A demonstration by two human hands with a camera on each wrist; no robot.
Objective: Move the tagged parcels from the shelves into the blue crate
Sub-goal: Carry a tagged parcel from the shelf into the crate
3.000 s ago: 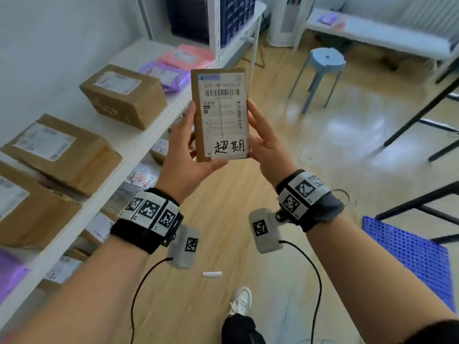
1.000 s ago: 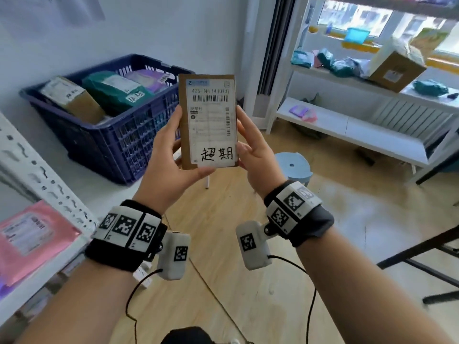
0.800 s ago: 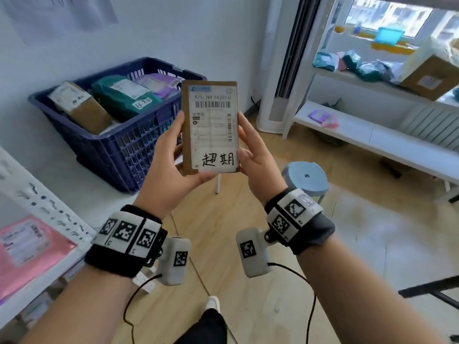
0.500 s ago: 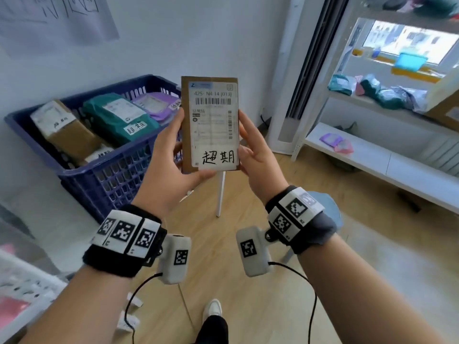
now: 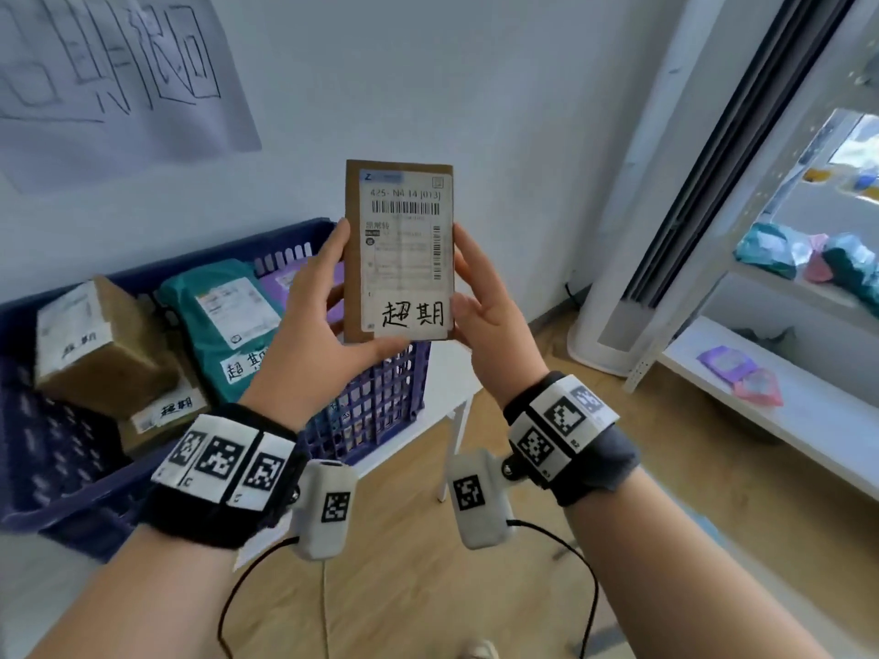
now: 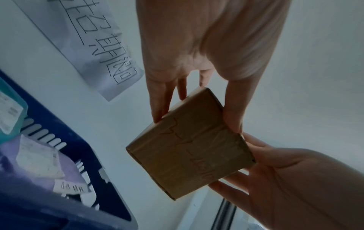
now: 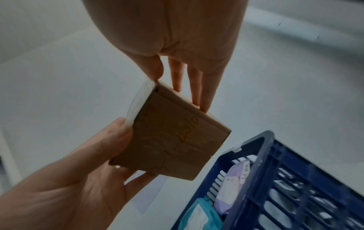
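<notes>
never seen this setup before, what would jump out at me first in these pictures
The small brown parcel, held upright at centre frame between the left hand and right hand, with a handwritten tag at the foot of its label. Behind and to the left sits the blue crate, already holding tagged parcels. A paper sign with large handwriting hangs on the wall above it.

we count one cardboard parcel [image 5: 398, 249] held up, between two hands: our left hand [image 5: 317, 325] and our right hand [image 5: 490, 321]. one blue crate [image 5: 371, 401] holds four visible parcels: two brown boxes [image 5: 102, 344], one teal bag [image 5: 223, 321], one purple bag [image 5: 290, 280]. we count two wrist cameras [image 5: 326, 506] and one paper sign [image 5: 119, 69] on the wall.
</notes>
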